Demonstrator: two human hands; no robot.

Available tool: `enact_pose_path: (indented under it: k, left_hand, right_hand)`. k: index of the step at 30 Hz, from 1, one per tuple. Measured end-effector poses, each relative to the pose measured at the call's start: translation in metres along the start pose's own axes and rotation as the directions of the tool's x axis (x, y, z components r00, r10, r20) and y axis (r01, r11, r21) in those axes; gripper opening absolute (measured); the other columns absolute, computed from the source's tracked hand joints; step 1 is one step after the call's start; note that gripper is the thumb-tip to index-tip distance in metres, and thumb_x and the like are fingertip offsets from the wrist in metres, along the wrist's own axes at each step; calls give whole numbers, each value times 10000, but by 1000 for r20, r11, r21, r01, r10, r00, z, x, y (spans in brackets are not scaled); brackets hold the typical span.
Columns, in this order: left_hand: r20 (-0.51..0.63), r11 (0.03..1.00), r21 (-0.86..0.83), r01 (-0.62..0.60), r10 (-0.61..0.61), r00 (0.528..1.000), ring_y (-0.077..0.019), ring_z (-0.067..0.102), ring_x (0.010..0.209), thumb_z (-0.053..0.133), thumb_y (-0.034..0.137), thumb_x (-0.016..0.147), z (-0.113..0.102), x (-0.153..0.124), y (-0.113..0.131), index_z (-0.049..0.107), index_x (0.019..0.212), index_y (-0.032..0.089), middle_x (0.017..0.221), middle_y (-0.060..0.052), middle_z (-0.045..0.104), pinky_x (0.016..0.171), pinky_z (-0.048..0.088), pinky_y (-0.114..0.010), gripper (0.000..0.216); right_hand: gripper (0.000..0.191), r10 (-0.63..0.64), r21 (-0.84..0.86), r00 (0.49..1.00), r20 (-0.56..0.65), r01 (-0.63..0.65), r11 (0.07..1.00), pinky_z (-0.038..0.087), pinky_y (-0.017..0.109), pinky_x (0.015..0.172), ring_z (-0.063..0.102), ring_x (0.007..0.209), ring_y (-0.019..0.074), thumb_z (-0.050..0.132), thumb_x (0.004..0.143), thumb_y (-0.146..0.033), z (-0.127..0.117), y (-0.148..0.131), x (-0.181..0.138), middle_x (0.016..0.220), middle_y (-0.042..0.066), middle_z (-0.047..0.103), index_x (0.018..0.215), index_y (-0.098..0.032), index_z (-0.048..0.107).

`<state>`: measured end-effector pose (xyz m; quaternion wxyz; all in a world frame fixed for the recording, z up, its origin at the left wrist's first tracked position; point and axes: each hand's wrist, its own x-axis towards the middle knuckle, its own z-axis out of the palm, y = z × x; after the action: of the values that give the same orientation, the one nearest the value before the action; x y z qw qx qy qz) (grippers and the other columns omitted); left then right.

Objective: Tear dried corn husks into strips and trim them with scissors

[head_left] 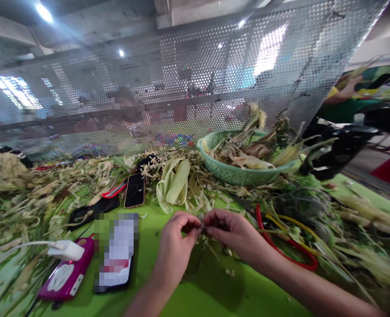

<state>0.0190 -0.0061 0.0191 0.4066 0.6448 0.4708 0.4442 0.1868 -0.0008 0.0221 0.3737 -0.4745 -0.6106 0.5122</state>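
Over the green tabletop, my left hand and my right hand meet fingertip to fingertip. Both are closed in a pinch around something small and greyish, too blurred and covered by the fingers to name. Pale bits hang just below the fingertips. Beyond my hands lies a folded pale-green corn husk. Scissors with red handles lie beside my right forearm, along with a yellow loop.
A green basket of dried husks stands at back right. Husk scraps cover the left side. Phones, a lit phone, a magenta power bank and a red cutter lie left. A perforated metal screen rises behind.
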Motion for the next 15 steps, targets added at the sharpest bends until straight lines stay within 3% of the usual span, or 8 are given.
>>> enact_pose_path:
  k: [6,15]
  left_hand:
    - [5,999,-15,-41,41,999,-153,548,742,588,132,761,0,3,0,641,746,195,804,-20,579,689,449,-254,84]
    - [52,999,-47,-18,21,998,-139,546,730,589,123,766,1,1,-1,640,757,186,784,-10,585,675,440,-231,82]
  right_hand:
    - [210,35,71,999,31,-37,997,384,175,448,492,535,81,679,708,-340,-2,-1,1,676,-22,594,817,-163,642]
    - [107,70,95,996,56,-75,993,401,167,435,446,483,56,632,700,-240,-2,-3,1,610,-51,533,744,-152,589]
